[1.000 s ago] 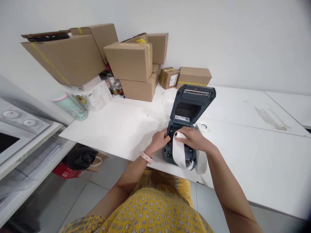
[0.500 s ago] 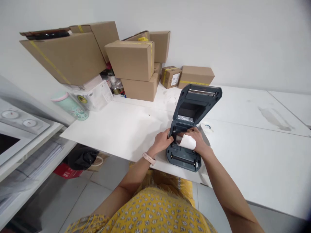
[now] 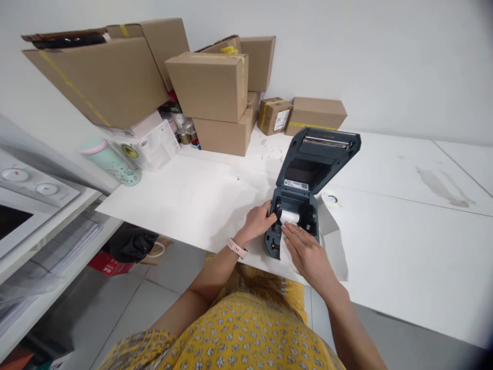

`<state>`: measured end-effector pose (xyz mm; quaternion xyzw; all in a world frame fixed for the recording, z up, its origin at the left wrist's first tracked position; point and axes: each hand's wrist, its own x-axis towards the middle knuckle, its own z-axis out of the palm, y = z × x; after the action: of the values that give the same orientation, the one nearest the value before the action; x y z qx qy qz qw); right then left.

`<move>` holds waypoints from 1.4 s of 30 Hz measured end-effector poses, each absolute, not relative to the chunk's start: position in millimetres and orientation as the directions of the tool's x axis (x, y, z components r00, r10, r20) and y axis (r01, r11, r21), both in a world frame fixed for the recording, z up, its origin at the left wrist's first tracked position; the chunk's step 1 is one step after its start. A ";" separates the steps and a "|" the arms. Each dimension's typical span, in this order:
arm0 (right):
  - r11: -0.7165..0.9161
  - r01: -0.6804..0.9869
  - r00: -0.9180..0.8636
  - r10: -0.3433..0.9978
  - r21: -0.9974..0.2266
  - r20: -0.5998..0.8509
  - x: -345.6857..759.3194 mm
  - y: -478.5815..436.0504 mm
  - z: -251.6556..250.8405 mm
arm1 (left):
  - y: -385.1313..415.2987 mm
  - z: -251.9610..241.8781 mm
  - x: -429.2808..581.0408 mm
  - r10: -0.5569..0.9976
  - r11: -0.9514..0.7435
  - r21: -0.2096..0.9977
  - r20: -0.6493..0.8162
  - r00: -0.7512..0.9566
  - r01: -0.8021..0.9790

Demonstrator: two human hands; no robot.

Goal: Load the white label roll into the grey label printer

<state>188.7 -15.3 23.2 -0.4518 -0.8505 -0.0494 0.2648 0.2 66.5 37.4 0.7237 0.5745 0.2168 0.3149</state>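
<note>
A dark grey label printer (image 3: 277,234) stands near the table's front edge, its lid (image 3: 323,146) tilted up and back. Inside it lies a white paper roll (image 3: 289,216). A strip of paper (image 3: 284,252) runs from the roll over the printer's front. My left hand (image 3: 257,223) grips the printer's left side, thumb over its rim. Palm down, my right hand (image 3: 308,254) lies on the strip with its fingers stretched out, hiding much of the printer's front and the roller there.
Cardboard boxes (image 3: 208,90) are stacked at the back left, with smaller boxes (image 3: 318,113) against the wall. A mint green bottle (image 3: 111,162) stands beside a white box (image 3: 148,146). White paper (image 3: 335,246) lies right of the printer on the white table (image 3: 404,257).
My right hand has moved from inside the printer toward its front and flattened. The paper roll now sits down in the printer, its strip drawn forward. My left hand keeps its hold.
</note>
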 end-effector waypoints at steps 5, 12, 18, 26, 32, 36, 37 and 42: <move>0.534 0.823 -0.386 0.776 -0.193 0.500 180.4 -34.2 20.5 | 65.8 42.1 1.5 0.970 -0.108 0.703 -0.081 0.230 0.703; 0.553 0.800 -0.379 0.767 -0.234 0.517 180.2 -46.2 20.9 | 64.7 42.8 1.7 0.972 -0.089 0.714 -0.091 0.218 0.695; 0.581 0.766 -0.365 0.745 -0.275 0.558 177.9 -54.0 23.2 | 62.1 43.2 2.8 0.976 -0.061 0.710 -0.106 0.191 0.702; 0.582 0.757 -0.378 0.762 -0.298 0.526 181.0 -56.4 25.5 | 59.5 50.7 4.9 0.972 -0.059 0.672 -0.129 0.194 0.738; 0.585 0.752 -0.395 0.769 -0.304 0.503 182.4 -57.2 26.3 | 60.0 47.2 6.3 0.978 -0.065 0.686 -0.100 0.182 0.725; 0.580 0.744 -0.378 0.775 -0.332 0.506 182.0 -57.5 26.2 | 59.8 44.4 7.2 0.980 -0.058 0.692 -0.100 0.174 0.720; 0.579 0.743 -0.376 0.776 -0.336 0.507 181.9 -57.4 26.1 | 59.7 43.8 7.2 0.980 -0.058 0.693 -0.098 0.174 0.719; 0.587 0.738 -0.374 0.766 -0.332 0.523 181.4 -57.8 24.7 | 60.2 43.3 6.0 0.979 -0.049 0.712 -0.104 0.174 0.700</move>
<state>181.4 -57.8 24.7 -0.4538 -0.8286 0.0209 0.3271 6.0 60.2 43.3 0.6922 0.6066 0.2124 0.3282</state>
